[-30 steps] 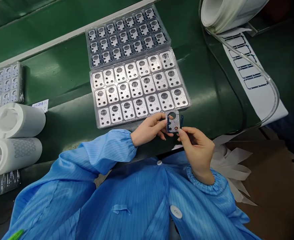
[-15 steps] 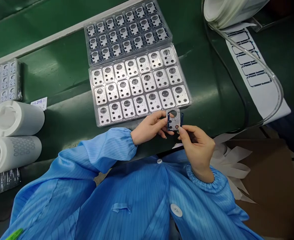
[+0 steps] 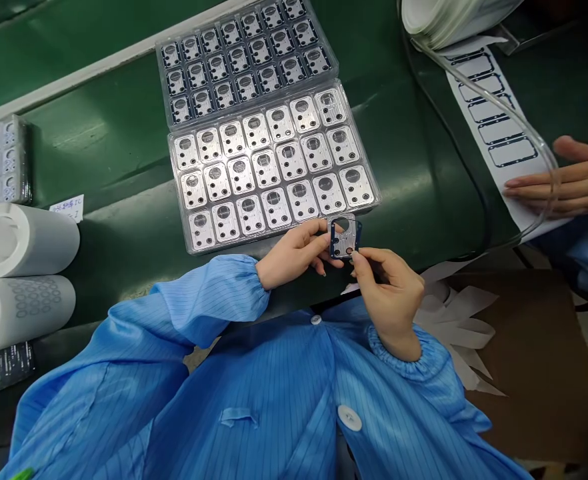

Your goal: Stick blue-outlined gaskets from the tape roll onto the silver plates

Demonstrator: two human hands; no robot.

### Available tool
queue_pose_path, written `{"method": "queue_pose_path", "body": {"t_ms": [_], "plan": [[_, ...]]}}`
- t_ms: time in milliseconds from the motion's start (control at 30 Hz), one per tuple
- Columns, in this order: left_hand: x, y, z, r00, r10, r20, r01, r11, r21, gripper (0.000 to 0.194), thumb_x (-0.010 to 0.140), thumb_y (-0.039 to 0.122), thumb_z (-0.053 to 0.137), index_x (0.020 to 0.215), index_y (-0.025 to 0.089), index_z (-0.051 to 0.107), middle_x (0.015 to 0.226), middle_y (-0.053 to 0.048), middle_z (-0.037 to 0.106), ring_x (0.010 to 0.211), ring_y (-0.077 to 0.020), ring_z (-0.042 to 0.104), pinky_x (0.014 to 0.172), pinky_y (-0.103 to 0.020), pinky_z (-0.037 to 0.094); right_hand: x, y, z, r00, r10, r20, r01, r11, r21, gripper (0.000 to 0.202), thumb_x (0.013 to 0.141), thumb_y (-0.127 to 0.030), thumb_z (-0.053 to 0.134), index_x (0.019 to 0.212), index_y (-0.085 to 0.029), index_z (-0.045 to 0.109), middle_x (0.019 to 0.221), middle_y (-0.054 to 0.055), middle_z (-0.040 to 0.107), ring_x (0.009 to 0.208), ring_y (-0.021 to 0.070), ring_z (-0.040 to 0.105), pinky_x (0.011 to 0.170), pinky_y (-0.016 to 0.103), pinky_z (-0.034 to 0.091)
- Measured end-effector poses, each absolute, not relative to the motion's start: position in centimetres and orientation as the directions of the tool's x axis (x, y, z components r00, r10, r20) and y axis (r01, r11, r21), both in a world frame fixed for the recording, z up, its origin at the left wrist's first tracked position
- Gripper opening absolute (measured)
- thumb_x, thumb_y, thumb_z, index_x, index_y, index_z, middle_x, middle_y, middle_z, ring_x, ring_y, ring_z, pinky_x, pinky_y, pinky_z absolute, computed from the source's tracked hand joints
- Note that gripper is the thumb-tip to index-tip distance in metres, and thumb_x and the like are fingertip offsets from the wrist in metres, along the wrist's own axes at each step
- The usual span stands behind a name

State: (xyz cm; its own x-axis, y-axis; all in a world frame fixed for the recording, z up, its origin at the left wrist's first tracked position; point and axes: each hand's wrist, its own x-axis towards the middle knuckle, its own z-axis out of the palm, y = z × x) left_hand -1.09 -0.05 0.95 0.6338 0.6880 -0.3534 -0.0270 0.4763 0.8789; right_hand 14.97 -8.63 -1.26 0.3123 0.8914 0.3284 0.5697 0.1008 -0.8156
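Note:
A small silver metal plate [image 3: 345, 241] with a large round hole and smaller holes is held up just past the near edge of the front tray. A thin dark blue frame-shaped sticker [image 3: 359, 235] lies against it and juts out on the right side. My left hand [image 3: 297, 253] grips the plate's left side, fingers partly behind it. At the lower right corner, my right hand [image 3: 391, 290] pinches plate and sticker between thumb and fingers; which of them it grips more cannot be seen. Beyond my hands lies a clear tray [image 3: 187, 230] of bare silver plates.
Behind it, another tray [image 3: 167, 100] holds plates with dark blue frames. White rolls [image 3: 49, 240] stand left. At right, a backing strip [image 3: 507, 170] carries blue frames under a clear tube [image 3: 534, 130]. A co-worker's hand [image 3: 574, 180] rests by the strip.
A co-worker's hand has come in from the right over the backing strip. The blue sticker juts out slightly less beside the plate. The whole view has shifted a little.

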Motion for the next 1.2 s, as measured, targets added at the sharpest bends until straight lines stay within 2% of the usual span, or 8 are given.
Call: {"method": "queue_pose_path", "body": {"t_ms": [367,700,867,933,1067,1200], "plan": [[-1.11,-0.13,0.78,0.644,0.700,-0.309,-0.033,0.429,0.903,0.030,0.096,0.039,0.062,0.109,0.013,0.055,0.089,-0.004,0.065,0.076,-0.0122,0.072,0.052,-0.016,0.052,15.00,-8.72,-1.52,0.304,0.886,0.351,0.579,0.121,-0.806,0.008,0.093,-0.026,0.066,0.091,-0.021,0.072,0.083,0.004,0.075,0.071,0.0167,0.071,0.065,0.031,0.058],[-1.17,-0.08,0.83,0.650,0.700,-0.296,-0.004,0.393,0.919,0.032,0.097,0.042,0.059,0.112,0.013,0.056,0.082,-0.004,0.065,0.075,-0.0119,0.071,0.053,-0.014,0.050,14.86,-8.58,-1.56,0.260,0.836,0.482,0.707,0.175,-0.686,0.008,0.093,-0.023,0.064,0.090,-0.023,0.071,0.082,0.004,0.076,0.073,0.0179,0.072,0.066,0.032,0.059],[-1.17,-0.05,0.81,0.653,0.702,-0.285,-0.006,0.382,0.924,0.033,0.098,0.042,0.058,0.112,0.013,0.056,0.081,-0.004,0.066,0.073,-0.0110,0.070,0.054,-0.015,0.051,14.88,-8.51,-1.55,0.240,0.829,0.504,0.704,0.209,-0.679,0.007,0.092,-0.018,0.065,0.093,-0.023,0.071,0.084,0.003,0.077,0.075,0.0172,0.072,0.068,0.030,0.059],[-1.18,-0.04,0.77,0.654,0.702,-0.281,-0.011,0.380,0.925,0.034,0.097,0.043,0.059,0.112,0.012,0.056,0.080,-0.003,0.066,0.073,-0.0116,0.070,0.054,-0.015,0.051,14.91,-8.55,-1.45,0.255,0.840,0.479,0.675,0.200,-0.710,0.006,0.091,-0.019,0.066,0.091,-0.022,0.071,0.083,0.003,0.076,0.075,0.0173,0.073,0.068,0.030,0.059],[-1.21,-0.03,0.62,0.646,0.706,-0.292,-0.016,0.395,0.919,0.034,0.096,0.043,0.061,0.112,0.013,0.057,0.085,-0.004,0.067,0.078,-0.0132,0.072,0.054,-0.016,0.052,15.03,-8.76,-1.30,0.318,0.886,0.337,0.551,0.117,-0.826,0.007,0.091,-0.026,0.067,0.089,-0.021,0.072,0.079,0.002,0.075,0.067,0.0163,0.071,0.062,0.030,0.059],[-1.22,-0.06,0.61,0.647,0.704,-0.294,-0.017,0.398,0.917,0.034,0.096,0.043,0.061,0.112,0.014,0.057,0.086,-0.004,0.066,0.078,-0.0134,0.072,0.054,-0.016,0.052,15.05,-8.87,-1.37,0.335,0.897,0.287,0.520,0.078,-0.851,0.010,0.091,-0.030,0.067,0.088,-0.021,0.071,0.079,0.002,0.074,0.066,0.0162,0.070,0.063,0.030,0.060]]}}
